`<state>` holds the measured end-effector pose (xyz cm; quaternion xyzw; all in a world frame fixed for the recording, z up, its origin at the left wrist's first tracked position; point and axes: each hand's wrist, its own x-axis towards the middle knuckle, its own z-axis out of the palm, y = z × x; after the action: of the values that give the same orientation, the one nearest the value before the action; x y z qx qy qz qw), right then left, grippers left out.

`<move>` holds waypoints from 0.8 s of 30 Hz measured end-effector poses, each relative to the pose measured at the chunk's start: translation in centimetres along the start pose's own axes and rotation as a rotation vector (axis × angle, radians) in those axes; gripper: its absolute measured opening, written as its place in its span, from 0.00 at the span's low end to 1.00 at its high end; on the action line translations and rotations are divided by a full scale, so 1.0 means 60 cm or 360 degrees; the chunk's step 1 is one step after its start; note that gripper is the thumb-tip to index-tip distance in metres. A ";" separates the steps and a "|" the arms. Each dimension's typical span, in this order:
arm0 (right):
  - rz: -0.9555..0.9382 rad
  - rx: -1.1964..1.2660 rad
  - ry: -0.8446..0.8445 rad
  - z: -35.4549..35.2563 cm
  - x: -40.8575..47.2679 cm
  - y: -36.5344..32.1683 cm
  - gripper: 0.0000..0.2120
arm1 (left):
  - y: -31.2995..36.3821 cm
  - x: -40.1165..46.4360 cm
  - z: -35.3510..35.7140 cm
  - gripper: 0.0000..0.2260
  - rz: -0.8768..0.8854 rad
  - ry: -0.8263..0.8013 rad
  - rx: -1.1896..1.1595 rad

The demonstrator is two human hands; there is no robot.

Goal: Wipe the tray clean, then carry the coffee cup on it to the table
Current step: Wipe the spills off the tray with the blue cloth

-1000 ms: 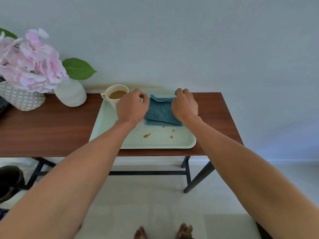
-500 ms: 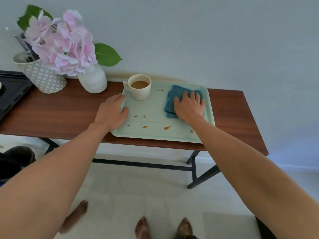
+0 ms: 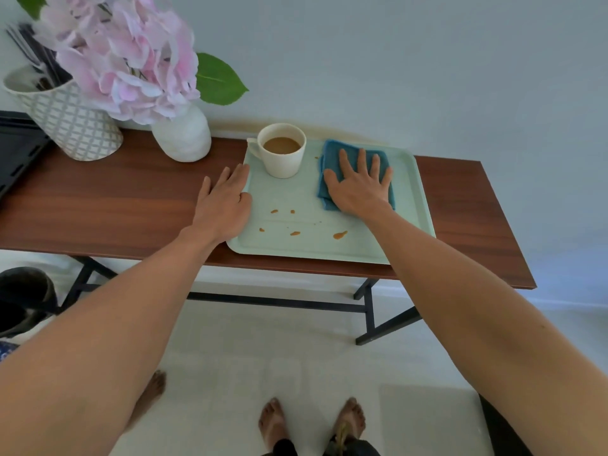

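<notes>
A pale green tray (image 3: 408, 205) lies on the wooden table (image 3: 115, 205), with brown coffee drops (image 3: 340, 235) on its near half. A white cup (image 3: 283, 159) filled with coffee stands at the tray's far left corner. A folded blue cloth (image 3: 332, 153) lies on the tray's far right part. My right hand (image 3: 358, 185) presses flat on the cloth, fingers spread. My left hand (image 3: 223, 202) rests flat against the tray's left edge, partly on the table, holding nothing.
A white vase (image 3: 182, 136) with pink flowers (image 3: 125, 54) stands left of the cup. A patterned holder (image 3: 69, 123) with cutlery is at far left, beside a black tray (image 3: 16, 153). My bare feet (image 3: 312, 422) are on the light floor below.
Both hands left the cloth's top edge. My left hand went to the tray's left edge and my right hand flattened on the cloth. The view shifted left and closer.
</notes>
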<state>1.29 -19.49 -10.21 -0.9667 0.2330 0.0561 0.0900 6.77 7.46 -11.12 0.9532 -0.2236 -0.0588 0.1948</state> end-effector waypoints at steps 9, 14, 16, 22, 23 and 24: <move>-0.0422 -0.0102 -0.0037 0.004 0.020 -0.037 0.29 | 0.002 -0.002 0.004 0.29 -0.0012 0.0053 -0.0029; -0.0222 -0.0048 0.0039 0.007 0.009 0.013 0.30 | 0.003 -0.001 0.007 0.28 -0.0023 0.0076 -0.0032; 0.0016 0.0005 0.0056 0.003 0.005 0.039 0.31 | 0.003 -0.001 0.008 0.28 -0.0029 0.0080 -0.0030; 0.0233 0.0081 0.0038 -0.002 0.006 -0.001 0.31 | 0.003 0.002 0.012 0.28 -0.0036 0.0096 -0.0009; 0.0142 0.0057 0.0035 0.000 0.006 -0.016 0.31 | 0.002 0.002 0.013 0.28 -0.0035 0.0096 -0.0005; 0.0030 0.0023 0.0032 0.003 0.004 -0.029 0.31 | 0.001 0.004 0.013 0.28 -0.0036 0.0095 -0.0003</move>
<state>2.32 -18.04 -10.17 -0.9642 0.2436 0.0457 0.0942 6.79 7.06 -11.81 0.9568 -0.2067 -0.0329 0.2017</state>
